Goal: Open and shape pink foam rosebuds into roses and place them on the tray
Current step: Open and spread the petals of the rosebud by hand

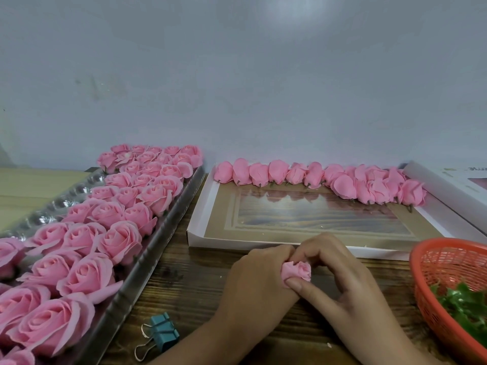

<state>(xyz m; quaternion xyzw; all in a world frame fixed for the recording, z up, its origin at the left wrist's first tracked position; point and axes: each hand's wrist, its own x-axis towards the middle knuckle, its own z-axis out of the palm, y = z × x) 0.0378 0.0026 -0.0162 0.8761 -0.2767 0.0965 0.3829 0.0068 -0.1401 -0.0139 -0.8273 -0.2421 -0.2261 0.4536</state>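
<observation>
A pink foam rosebud (296,272), pinched between left hand (253,283) and right hand (345,283), was held low at centre frame; light and easily creased, it was judged best gripped at the base, petals teased gently.

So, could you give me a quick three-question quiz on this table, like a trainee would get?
1. True or false: the left hand and right hand both hold one rosebud.
2. Where does the tray of opened roses lie from the hands? A left, B right, C between them.
3. Fill in: the orange basket holds green ____.

Key: 1 true; 2 A; 3 leaves.
</observation>
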